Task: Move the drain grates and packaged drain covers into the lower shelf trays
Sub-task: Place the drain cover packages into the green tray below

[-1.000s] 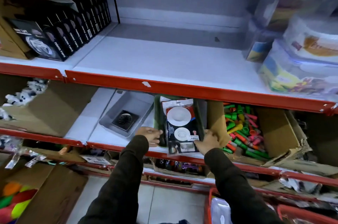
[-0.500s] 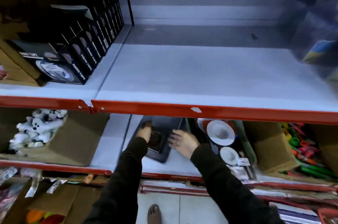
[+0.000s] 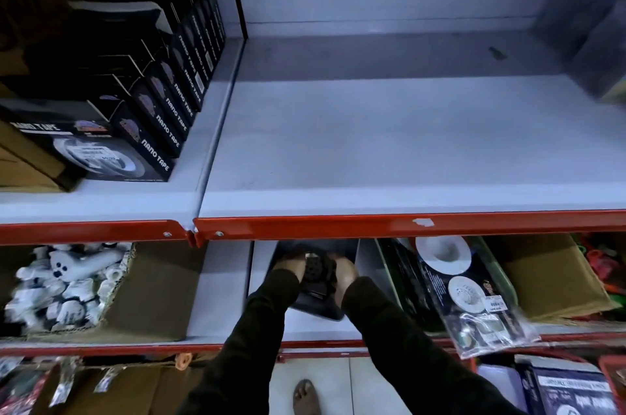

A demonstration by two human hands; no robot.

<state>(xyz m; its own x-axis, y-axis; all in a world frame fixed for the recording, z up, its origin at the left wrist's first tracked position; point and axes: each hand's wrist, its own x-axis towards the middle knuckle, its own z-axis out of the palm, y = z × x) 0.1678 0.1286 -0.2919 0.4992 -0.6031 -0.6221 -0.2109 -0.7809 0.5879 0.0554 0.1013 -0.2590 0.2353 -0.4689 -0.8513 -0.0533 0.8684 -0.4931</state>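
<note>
A dark square drain grate (image 3: 316, 270) with round holes lies in a grey tray (image 3: 321, 308) on the lower shelf, half hidden under the red shelf edge. My left hand (image 3: 291, 267) grips the grate's left side and my right hand (image 3: 343, 274) its right side. To the right a green tray (image 3: 389, 274) holds packaged drain covers (image 3: 464, 292), a dark card with two white round covers in clear plastic that sticks out over the shelf's front.
The wide upper shelf (image 3: 389, 150) runs above my hands, its red front edge (image 3: 372, 226) hiding the tray's back. Nano tape boxes (image 3: 149, 130) stand at upper left. A cardboard box of white fittings (image 3: 67, 286) sits lower left, a brown box (image 3: 548, 279) lower right.
Both hands left the packaged drain covers in the green tray, moved left to the grey tray and closed on the drain grate. The camera came closer and swung left.
</note>
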